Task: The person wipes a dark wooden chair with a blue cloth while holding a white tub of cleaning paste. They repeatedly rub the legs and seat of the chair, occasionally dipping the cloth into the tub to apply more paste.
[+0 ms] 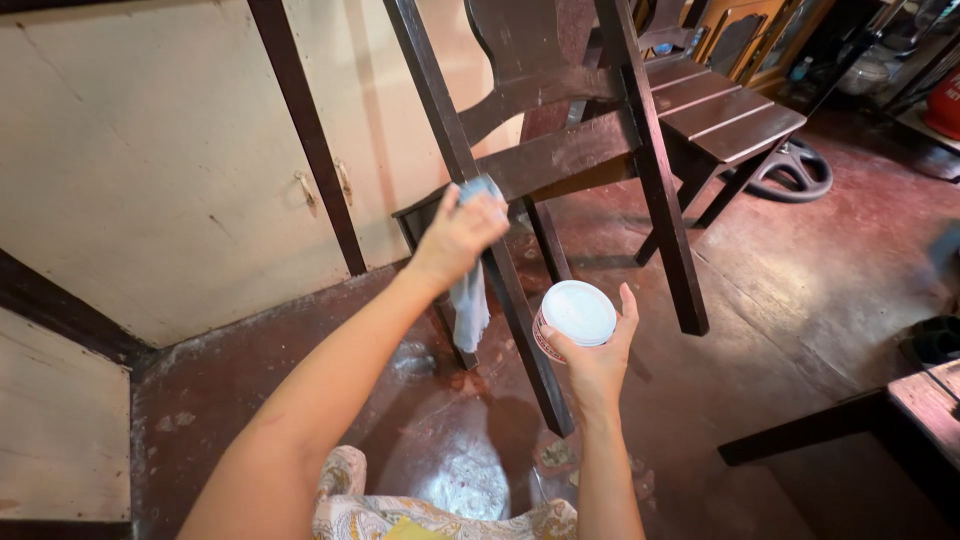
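Observation:
A dark wooden chair [560, 150] stands in front of me on the reddish floor, seen from behind its back. My left hand [458, 235] presses a pale blue cloth [470, 300] against the chair's left back post, and part of the cloth hangs down below the hand. My right hand [598, 355] holds a small round tub with a white lid [575, 315] just to the right of that post, at about knee height of the chair.
Cream cabinet doors with dark frames [170, 170] fill the left side. A steering wheel [795, 170] lies on the floor behind the chair. A wooden table corner [925, 400] juts in at the right. The floor [450, 470] shows a glossy wet patch.

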